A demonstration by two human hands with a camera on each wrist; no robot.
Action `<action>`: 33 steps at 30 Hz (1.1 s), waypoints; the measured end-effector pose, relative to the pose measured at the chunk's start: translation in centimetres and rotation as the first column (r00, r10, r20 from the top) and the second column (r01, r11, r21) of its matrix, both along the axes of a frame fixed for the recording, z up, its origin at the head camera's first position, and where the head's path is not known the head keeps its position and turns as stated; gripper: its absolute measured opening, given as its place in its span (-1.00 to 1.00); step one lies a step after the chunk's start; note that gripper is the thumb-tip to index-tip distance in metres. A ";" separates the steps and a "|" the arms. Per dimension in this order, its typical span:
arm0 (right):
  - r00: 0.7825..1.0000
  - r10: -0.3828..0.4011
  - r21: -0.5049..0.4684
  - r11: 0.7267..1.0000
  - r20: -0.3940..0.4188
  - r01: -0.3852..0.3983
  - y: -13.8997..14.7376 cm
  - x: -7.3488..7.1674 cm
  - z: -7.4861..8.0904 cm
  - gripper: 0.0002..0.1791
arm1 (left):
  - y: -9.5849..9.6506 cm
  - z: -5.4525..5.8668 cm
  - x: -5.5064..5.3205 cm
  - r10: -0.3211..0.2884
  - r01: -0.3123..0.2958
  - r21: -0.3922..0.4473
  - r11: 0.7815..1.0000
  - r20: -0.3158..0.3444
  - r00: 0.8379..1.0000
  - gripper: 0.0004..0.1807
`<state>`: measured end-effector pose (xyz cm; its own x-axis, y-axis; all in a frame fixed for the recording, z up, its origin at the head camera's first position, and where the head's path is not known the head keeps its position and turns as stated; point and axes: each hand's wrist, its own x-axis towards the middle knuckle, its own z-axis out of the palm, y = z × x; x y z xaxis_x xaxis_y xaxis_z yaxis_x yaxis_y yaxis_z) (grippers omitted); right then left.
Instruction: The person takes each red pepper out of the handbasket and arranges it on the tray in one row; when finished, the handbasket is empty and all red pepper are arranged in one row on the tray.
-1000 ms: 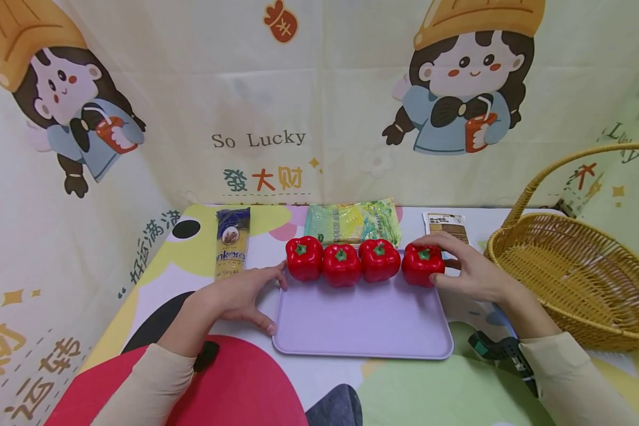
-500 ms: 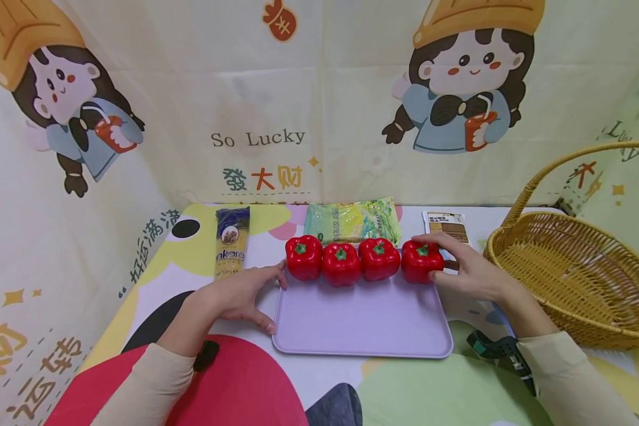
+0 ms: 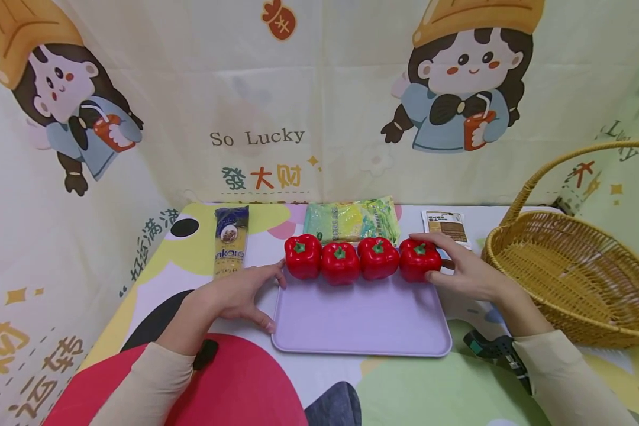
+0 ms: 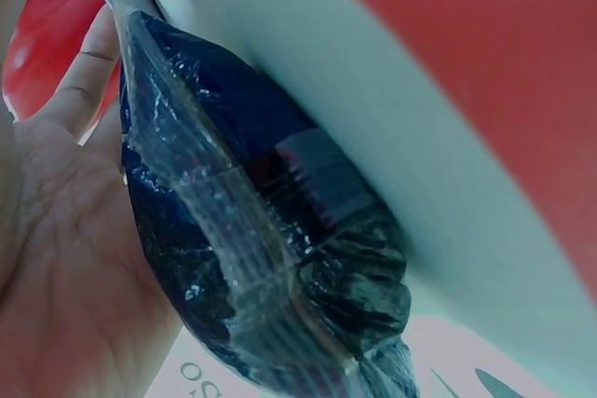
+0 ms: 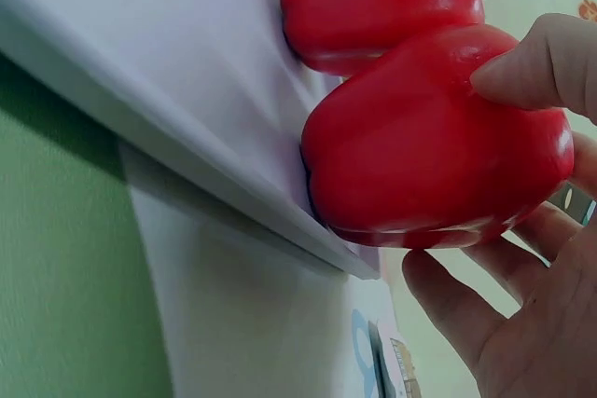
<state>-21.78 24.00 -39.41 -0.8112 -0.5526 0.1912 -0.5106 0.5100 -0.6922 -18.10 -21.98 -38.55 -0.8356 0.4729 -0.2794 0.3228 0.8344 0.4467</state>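
Several red bell peppers stand in a row along the far edge of the pale purple tray point(image 3: 359, 322), green stems up. My right hand point(image 3: 471, 275) grips the rightmost bell pepper point(image 3: 416, 265) at its right side, thumb on the near face and fingers behind; in the right wrist view this bell pepper point(image 5: 420, 146) sits at the tray's end. At the left rim, my left hand point(image 3: 236, 293) is spread, thumb near the front corner and fingertips by the leftmost bell pepper point(image 3: 303, 260). In the left wrist view, a shiny dark blue plastic wrapper point(image 4: 252, 202) overlaps the palm.
Behind my left hand lies a pasta packet point(image 3: 230, 239). A green and yellow packet point(image 3: 351, 219) lies behind the peppers, and a small brown and white packet point(image 3: 446, 226) farther right. A wicker basket point(image 3: 575, 272) with a tall handle stands to the right.
The rightmost bell pepper has shifted slightly left and back with my right hand, closer to its neighbour. My left hand has stayed at the tray's left rim.
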 end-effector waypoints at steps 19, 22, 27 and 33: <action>0.999 -0.046 0.038 0.998 0.020 0.045 0.1 0.5 0.1 -0.23 | 0.1 -0.1 0.1 0.005 -0.005 0.009 1.000 0.009 1.000 -0.21; 0.998 -0.055 0.040 0.998 0.020 0.054 0.3 0.6 0.2 -0.21 | 0.2 -0.1 0.2 0.001 -0.001 0.012 1.000 0.006 1.000 -0.22; 0.999 -0.031 0.020 0.999 -0.026 0.031 0.4 0.5 0.5 -0.18 | 0.2 -0.1 0.3 -0.004 0.004 0.011 1.000 -0.007 1.000 -0.23; 0.997 -0.014 0.014 1.000 -0.081 0.015 0.2 0.3 1.0 -0.17 | 0.1 0.0 0.6 0.004 -0.003 0.017 1.000 -0.028 1.000 -0.22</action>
